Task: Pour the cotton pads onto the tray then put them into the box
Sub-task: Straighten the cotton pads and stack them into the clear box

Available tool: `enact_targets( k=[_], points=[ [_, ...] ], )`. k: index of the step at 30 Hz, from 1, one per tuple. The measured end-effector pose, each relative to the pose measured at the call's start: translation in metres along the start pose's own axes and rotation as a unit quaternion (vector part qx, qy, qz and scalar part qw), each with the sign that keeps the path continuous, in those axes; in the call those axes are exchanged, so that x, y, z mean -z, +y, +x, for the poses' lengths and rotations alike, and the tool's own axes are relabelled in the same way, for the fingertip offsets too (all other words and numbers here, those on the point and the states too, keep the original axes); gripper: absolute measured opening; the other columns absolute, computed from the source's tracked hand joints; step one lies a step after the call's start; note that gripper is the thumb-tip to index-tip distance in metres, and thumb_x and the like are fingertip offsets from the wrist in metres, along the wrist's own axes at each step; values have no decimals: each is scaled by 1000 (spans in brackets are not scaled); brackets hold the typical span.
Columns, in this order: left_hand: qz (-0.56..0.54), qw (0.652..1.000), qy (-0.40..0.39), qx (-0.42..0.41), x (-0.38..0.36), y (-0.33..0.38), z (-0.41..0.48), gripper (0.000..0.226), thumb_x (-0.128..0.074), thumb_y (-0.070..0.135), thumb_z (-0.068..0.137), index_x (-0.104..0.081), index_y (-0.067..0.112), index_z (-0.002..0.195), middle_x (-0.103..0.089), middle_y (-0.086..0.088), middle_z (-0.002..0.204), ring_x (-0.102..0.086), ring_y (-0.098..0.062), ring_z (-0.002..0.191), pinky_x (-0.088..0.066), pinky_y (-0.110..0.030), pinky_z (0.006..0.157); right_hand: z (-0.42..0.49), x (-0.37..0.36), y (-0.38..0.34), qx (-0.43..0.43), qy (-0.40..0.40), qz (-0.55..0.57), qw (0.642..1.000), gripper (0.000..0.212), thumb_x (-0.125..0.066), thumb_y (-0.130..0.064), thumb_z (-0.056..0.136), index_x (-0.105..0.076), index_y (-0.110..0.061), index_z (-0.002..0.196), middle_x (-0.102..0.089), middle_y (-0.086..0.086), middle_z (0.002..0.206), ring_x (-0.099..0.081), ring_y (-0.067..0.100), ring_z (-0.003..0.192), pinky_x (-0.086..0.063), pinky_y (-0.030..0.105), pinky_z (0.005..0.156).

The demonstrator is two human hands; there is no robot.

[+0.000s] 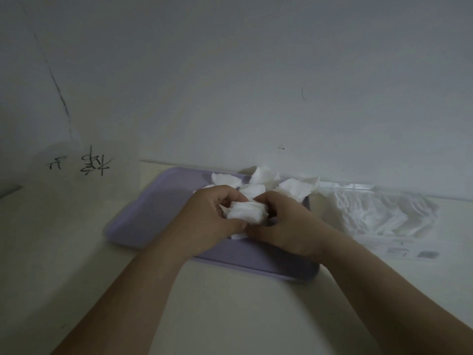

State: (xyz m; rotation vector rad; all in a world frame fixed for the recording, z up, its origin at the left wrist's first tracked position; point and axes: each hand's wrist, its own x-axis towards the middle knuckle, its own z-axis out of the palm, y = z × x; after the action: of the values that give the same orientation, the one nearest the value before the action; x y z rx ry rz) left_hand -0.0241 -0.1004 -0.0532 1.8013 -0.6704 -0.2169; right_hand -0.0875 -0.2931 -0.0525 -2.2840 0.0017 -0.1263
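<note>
A lilac tray (143, 221) lies on the pale table against the wall. Several loose white cotton pads (266, 183) are scattered at its far end. Over the middle of the tray, my left hand (212, 219) and my right hand (284, 224) meet, both with fingers curled around a small stack of cotton pads (247, 212). To the left stands a translucent box (84, 196) with dark handwriting on its side.
A clear plastic bag (384, 213) with more cotton pads inside lies on the table to the right of the tray, with a printed label at its near end. The white wall rises directly behind the tray.
</note>
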Motion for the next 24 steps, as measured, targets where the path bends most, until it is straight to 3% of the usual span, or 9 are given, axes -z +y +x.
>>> enact_targets(
  k=[3,5,8,11,14,18,20,22,24],
  points=[
    [14,1000,11,24,6,5,-1,61,-95,17,59,-67,27,113,-70,9,93,-62,-15,65,-54,-29,61,-2,5,-3,3,1,-19,1000,43,-83,-16,84,-63,-17,122,-67,-12,99,-60,0,82,-47,17,77],
    [18,999,-8,35,4,9,-2,73,-97,13,63,-58,40,119,-63,16,116,-66,-10,67,-53,-26,56,-3,8,-3,-3,-15,-6,1000,47,-78,-5,83,-62,-15,126,-67,-12,101,-62,-1,85,-46,11,77],
    [19,999,-43,17,-4,11,-6,67,-91,8,72,-58,47,115,-70,18,106,-67,-6,65,-53,-27,56,-3,1,-3,-17,-38,89,995,70,-78,2,71,-54,-14,136,-68,-1,118,-68,13,108,-52,19,88],
    [26,999,-40,4,-6,8,-5,70,-91,7,69,-62,40,123,-75,9,102,-73,-8,79,-60,-32,68,-2,-5,-2,-29,-39,212,976,90,-80,-3,61,-46,-14,144,-66,8,129,-69,21,119,-58,32,98],
    [20,999,-21,21,-2,5,-5,71,-91,2,68,-58,49,110,-71,15,105,-72,-8,79,-61,-34,76,-1,-5,2,-7,-25,131,991,84,-80,2,77,-43,-11,151,-65,7,133,-67,17,119,-54,30,103],
    [43,998,18,33,-2,1,-2,71,-96,22,57,-56,49,109,-62,13,123,-74,-14,93,-63,-36,86,-2,-1,4,10,-45,109,993,72,-78,9,81,-52,-14,144,-68,4,126,-68,9,106,-54,19,91],
    [57,996,62,38,-1,-1,1,69,-98,24,56,-58,38,110,-63,11,115,-69,-11,91,-60,-29,80,-1,1,4,14,-38,120,992,72,-84,7,77,-57,-17,140,-71,5,125,-69,16,111,-55,27,96],
    [34,995,91,36,-1,-1,3,58,-97,18,64,-60,26,107,-65,5,102,-64,-11,78,-55,-27,62,1,2,4,13,1,128,992,63,-90,-4,76,-64,-19,131,-75,3,120,-71,18,112,-57,34,99],
    [-11,994,100,38,0,-1,5,45,-92,14,73,-62,22,106,-69,-2,99,-68,-15,73,-55,-27,55,2,1,2,-4,28,172,985,56,-94,-17,74,-69,-21,124,-78,-1,115,-73,16,109,-60,33,96]
  ],
)
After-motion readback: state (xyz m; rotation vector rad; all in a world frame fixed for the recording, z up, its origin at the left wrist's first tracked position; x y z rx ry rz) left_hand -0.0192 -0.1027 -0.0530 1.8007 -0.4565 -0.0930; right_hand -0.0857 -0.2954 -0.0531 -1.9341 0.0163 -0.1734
